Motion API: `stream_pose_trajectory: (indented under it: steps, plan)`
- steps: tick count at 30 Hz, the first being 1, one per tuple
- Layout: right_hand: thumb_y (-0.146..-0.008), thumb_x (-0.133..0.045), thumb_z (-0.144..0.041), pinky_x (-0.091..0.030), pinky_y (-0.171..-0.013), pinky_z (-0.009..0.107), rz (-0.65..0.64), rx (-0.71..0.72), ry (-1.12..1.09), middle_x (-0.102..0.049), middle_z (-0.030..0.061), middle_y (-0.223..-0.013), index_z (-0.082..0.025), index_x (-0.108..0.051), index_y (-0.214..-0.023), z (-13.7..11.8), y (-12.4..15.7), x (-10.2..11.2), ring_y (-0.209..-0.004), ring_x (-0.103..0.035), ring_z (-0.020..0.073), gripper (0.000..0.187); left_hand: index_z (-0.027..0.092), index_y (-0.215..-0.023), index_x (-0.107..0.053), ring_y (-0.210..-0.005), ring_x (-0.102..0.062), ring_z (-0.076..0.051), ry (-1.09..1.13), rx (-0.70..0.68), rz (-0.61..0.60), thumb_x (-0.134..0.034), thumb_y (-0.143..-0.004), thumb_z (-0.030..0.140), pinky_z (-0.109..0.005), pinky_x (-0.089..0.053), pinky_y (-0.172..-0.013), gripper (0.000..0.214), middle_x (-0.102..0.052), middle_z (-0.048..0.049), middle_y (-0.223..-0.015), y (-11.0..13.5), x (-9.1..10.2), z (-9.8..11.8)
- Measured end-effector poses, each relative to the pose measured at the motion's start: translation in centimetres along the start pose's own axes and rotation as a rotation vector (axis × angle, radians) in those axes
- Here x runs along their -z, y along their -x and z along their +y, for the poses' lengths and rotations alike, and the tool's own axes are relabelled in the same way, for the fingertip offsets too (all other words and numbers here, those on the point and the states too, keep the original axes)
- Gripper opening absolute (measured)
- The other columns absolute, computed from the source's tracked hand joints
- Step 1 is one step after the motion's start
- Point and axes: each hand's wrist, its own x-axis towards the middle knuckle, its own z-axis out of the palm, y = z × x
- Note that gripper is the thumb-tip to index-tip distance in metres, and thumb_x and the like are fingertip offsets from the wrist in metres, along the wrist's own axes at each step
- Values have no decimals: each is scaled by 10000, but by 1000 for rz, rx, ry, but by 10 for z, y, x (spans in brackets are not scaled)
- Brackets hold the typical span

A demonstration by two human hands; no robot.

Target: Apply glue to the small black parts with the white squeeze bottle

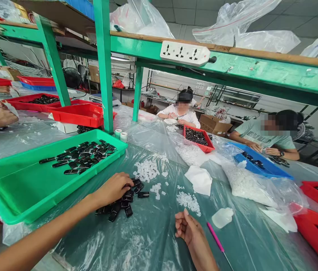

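My left hand point(116, 188) reaches over a pile of small black glossy pieces point(116, 209) on the plastic-covered table. Its fingers curl down onto one piece at the pile's upper edge; their tips are partly hidden. My right hand point(187, 229) hovers palm inward near the front, fingers loosely bent and thumb apart, with nothing visible in it. Just beyond it lies a heap of tiny clear-white bits point(188, 201). Larger white pieces point(147, 170) are heaped beyond the black pile. Right of my right hand lies a thin tool with a pink handle point(215, 236).
At left, a green tray point(43, 180) holds more black pieces. A translucent scrap point(222, 217) and white sheet point(200, 180) lie to the right, near a bag of white bits point(249, 186). A green shelf frame point(104, 67) rises ahead. Co-workers sit across and at left.
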Motion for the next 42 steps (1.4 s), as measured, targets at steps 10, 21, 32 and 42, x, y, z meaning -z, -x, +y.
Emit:
stream_pose_trajectory:
  steps: [10,21,32,42]
  plan:
    - [-709,-635,-546,-435,-515,231,-86,12,43,-555,-1,-576,-141,-685,-708,-1,2,0,-474,-464,79,408,212,-840,-624,-844,-581,-230,21,28,-56,-537,-778,154,-258,-360,-635,121,-632,-42,-865,4,-1,7]
    - [-746,-599,-539,-422,-520,227,-136,38,95,-551,4,-590,-144,-677,-715,3,-1,4,-481,-460,78,404,129,-1118,-527,-533,-555,-112,1200,185,-81,-564,-797,482,-205,-401,-495,479,-680,-89,-863,-31,-18,35]
    - [-797,-558,-504,-421,-556,237,-163,54,162,-551,16,-627,-145,-675,-746,-4,7,-1,-523,-474,94,381,152,-1207,-547,-622,-613,-128,1471,125,-185,-563,-834,422,-255,-490,-616,461,-688,-123,-938,-35,-16,59]
    - [-775,-574,-520,-412,-542,228,-164,70,184,-549,13,-605,-142,-671,-724,-4,7,-2,-515,-472,95,394,147,-968,-614,-529,-521,-137,862,127,-78,-613,-738,480,-225,-385,-490,405,-573,2,-645,-31,-17,38]
